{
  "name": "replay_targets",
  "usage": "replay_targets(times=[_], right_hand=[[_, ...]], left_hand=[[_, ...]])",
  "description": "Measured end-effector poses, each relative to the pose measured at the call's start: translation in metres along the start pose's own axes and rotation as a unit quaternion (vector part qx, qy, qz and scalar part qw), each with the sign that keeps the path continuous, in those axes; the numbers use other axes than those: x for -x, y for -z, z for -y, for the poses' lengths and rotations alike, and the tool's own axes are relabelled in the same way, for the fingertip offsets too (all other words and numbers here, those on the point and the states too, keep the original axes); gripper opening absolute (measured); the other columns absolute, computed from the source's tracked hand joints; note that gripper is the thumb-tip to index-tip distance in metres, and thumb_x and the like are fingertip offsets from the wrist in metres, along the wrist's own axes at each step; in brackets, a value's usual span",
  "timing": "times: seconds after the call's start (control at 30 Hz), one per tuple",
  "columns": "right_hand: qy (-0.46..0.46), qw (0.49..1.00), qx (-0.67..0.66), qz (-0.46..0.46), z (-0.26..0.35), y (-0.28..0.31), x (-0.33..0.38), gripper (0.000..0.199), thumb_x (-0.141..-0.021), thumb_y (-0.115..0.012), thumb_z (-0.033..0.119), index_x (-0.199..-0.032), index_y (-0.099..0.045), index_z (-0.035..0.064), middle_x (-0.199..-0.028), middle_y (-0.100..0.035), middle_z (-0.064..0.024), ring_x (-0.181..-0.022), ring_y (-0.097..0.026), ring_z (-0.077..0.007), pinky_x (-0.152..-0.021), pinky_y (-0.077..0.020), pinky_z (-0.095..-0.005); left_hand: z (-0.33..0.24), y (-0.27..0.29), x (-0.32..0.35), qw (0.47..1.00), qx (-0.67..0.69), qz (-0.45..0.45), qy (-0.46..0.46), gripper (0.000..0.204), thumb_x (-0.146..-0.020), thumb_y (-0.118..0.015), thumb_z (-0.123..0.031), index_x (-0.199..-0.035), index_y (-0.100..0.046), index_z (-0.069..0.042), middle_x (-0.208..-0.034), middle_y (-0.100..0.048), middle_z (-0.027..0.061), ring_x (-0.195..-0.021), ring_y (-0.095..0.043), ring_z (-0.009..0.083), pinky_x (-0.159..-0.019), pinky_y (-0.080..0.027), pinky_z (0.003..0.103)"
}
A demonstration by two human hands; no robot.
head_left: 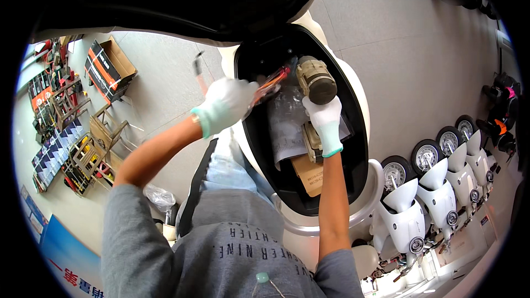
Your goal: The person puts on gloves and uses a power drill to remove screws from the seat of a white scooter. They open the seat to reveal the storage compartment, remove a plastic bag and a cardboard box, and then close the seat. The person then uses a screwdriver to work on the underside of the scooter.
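Seen from above, a person in a grey T-shirt [237,218] leans over the oblong black storage compartment [354,179] of a pale scooter, both arms reaching forward. On a clock face laid over the view, the left arm enters from about 7 o'clock, its elbow bent outward near 8 and the forearm slanting up and inward, so that the left hand [226,105] is at about 10 o'clock, over the compartment's near-left edge. The right arm rises almost straight from 5 o'clock to the right hand [323,115], at roughly 2, inside the compartment's outline. Both hands wear white gloves with mint cuffs. The left is curled, slightly blurred, its fingers pinching a clear plastic packet [270,85] with red and orange pieces, which points toward 1 o'clock from the hand; each finger's exact place cannot be told. The right is closed in a fist around the handle of a beige power tool [317,80], whose dark round end shows just above the knuckles. Within the compartment, the tool's head is toward 1 o'clock, the packet toward 10 or 11, and a brown cardboard box [307,177] toward 6, beside crumpled clear plastic [282,127].
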State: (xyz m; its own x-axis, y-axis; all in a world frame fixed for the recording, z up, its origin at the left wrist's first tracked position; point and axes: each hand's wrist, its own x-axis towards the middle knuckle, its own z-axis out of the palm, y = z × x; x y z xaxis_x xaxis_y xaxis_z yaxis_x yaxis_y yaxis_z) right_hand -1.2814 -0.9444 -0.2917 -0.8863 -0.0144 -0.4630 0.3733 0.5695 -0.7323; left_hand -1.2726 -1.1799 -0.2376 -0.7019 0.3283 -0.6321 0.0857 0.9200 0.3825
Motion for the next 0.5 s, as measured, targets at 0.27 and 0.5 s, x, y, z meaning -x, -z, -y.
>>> replay_targets(times=[0.27, 0.5], right_hand=[[-0.124, 0.986, -0.103, 0.042, 0.021, 0.007, -0.001, 0.014, -0.07, -0.06, 0.002, -0.082, -0.061, -0.0051, -0.067, -0.058, -0.0038, -0.049, -0.05, -0.0093, -0.044, -0.0394, -0.023], [-0.126, 0.985, -0.102, 0.055, 0.023, 0.007, -0.003, 0.013, -0.07, -0.06, 0.003, -0.081, -0.061, -0.0048, -0.064, -0.057, -0.0041, -0.048, -0.05, -0.0096, -0.045, -0.0393, -0.023]], left_hand=[[0.061, -0.008, 0.101, 0.799, 0.581, -0.012, 0.155, 0.031, -0.089, -0.054, -0.019, -0.109, -0.054, 0.004, -0.086, -0.054, -0.0005, -0.072, -0.047, 0.0055, -0.063, -0.041, 0.019], [0.074, -0.017, 0.13, 0.684, 0.713, -0.023, 0.149, 0.035, -0.085, -0.059, -0.026, -0.11, -0.055, -0.002, -0.086, -0.057, -0.002, -0.068, -0.048, 0.0021, -0.058, -0.039, 0.016]])
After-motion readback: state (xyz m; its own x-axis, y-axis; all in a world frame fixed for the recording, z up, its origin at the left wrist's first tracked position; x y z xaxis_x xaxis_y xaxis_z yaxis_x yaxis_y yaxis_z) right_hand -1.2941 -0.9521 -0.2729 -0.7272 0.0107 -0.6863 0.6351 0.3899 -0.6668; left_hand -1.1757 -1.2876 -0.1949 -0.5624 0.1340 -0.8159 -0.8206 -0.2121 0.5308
